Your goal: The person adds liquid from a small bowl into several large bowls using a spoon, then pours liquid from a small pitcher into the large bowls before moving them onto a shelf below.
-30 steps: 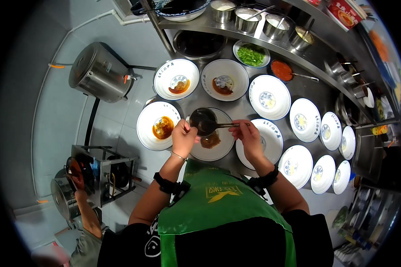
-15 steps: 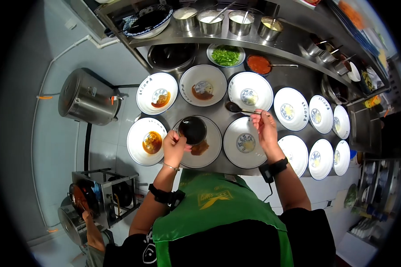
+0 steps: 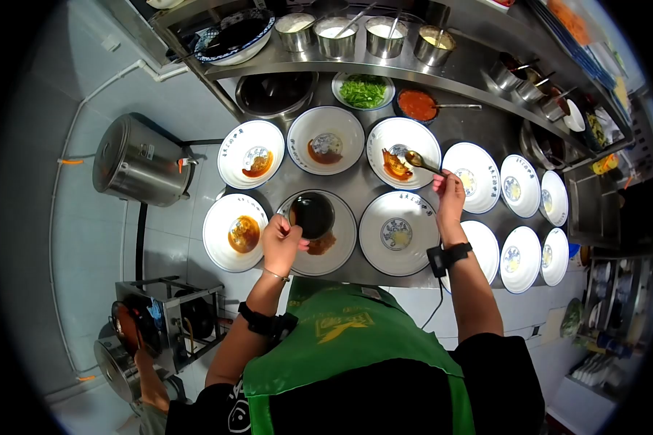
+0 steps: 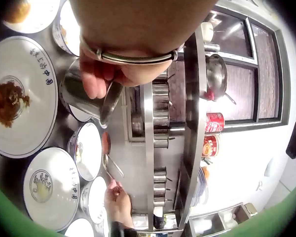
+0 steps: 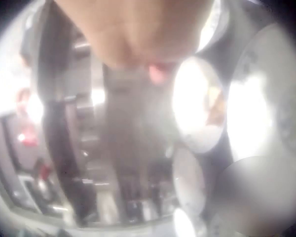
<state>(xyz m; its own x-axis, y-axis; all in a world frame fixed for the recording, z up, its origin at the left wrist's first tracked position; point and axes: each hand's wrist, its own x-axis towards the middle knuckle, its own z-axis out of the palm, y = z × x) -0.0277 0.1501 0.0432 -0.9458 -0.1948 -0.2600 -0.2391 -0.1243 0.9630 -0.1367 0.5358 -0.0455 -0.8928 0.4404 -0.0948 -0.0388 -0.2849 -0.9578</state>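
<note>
My left hand grips a steel cup of dark liquid by its edge. The cup overlaps a white bowl with brown sauce in the front row; its steel side shows in the left wrist view. Between the fingers of my right hand is the handle of a spoon, its head over a back-row bowl that has a reddish-brown smear inside. Just in front stands another white bowl with a little pale yellow stuff at its centre. The right wrist view is blurred.
More white bowls run to the right in two rows. Behind them are chopped greens and a red sauce bowl. A steel shelf with several pots overhangs the back. Another person's arm works at lower left.
My right hand has moved right with the spoon, away from the cup to the back-row bowl, where a brown smear now shows. The left hand has shifted left with the cup.
</note>
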